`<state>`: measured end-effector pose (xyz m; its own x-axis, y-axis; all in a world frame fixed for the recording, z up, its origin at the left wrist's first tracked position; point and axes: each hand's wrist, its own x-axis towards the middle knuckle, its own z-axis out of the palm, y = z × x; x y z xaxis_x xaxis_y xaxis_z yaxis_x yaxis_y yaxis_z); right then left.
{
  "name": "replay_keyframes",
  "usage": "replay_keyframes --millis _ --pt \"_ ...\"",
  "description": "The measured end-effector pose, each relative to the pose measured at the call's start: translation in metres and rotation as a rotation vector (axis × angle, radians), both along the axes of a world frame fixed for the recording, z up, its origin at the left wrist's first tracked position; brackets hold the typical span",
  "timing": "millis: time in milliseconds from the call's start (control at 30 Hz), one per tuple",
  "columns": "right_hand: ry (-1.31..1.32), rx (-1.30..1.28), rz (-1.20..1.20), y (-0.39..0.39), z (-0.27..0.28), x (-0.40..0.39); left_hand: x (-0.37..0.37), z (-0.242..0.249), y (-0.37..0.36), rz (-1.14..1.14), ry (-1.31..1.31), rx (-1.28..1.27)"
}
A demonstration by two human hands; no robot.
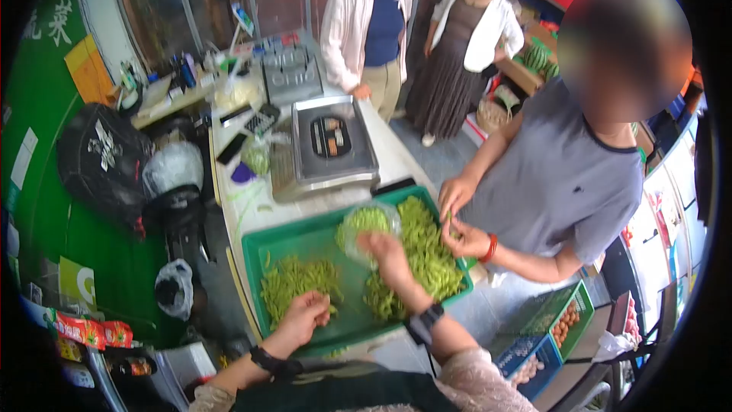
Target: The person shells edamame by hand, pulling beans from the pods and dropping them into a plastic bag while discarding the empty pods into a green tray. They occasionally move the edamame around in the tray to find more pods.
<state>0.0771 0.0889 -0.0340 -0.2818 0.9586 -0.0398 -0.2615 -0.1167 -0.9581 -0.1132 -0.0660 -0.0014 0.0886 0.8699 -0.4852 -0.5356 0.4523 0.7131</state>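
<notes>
A green plastic tray (267, 239) lies on the counter with green bean pods in it. One pile of pods (293, 286) is at its left, and a larger heap of pods (427, 252) fills its right side. Between them, toward the far side, sits a clear round container or bag (370, 221) of small green beans. My left hand (305, 314) is closed in a pinch at the near edge of the left pile; what it holds is too small to make out. My right hand (387, 254) reaches over the near rim of the clear container; its fingertips are blurred.
Across the tray, a person in a grey shirt pinches something small in their hands (461, 225). Two more people stand behind the counter. A metal scale (335, 141) stands beyond the tray, with a phone (231, 149) to its left. Crates (553, 328) are at the right.
</notes>
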Motion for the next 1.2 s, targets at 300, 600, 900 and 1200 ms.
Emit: replay_keyframes --millis 300,600,900,1200 --pt "-0.689 0.671 0.227 -0.108 0.030 0.000 0.032 0.005 0.019 -0.016 0.178 0.088" --pt "-0.827 0.818 0.218 -0.108 0.043 0.025 0.034 0.003 0.024 -0.319 -0.086 -0.157" --pt "-0.957 0.833 0.181 -0.113 0.052 0.029 0.028 0.015 0.026 -0.462 -0.237 -0.177" --pt "-1.040 0.928 0.197 -0.099 0.071 0.025 0.032 0.009 0.035 -0.398 -0.142 -0.057"
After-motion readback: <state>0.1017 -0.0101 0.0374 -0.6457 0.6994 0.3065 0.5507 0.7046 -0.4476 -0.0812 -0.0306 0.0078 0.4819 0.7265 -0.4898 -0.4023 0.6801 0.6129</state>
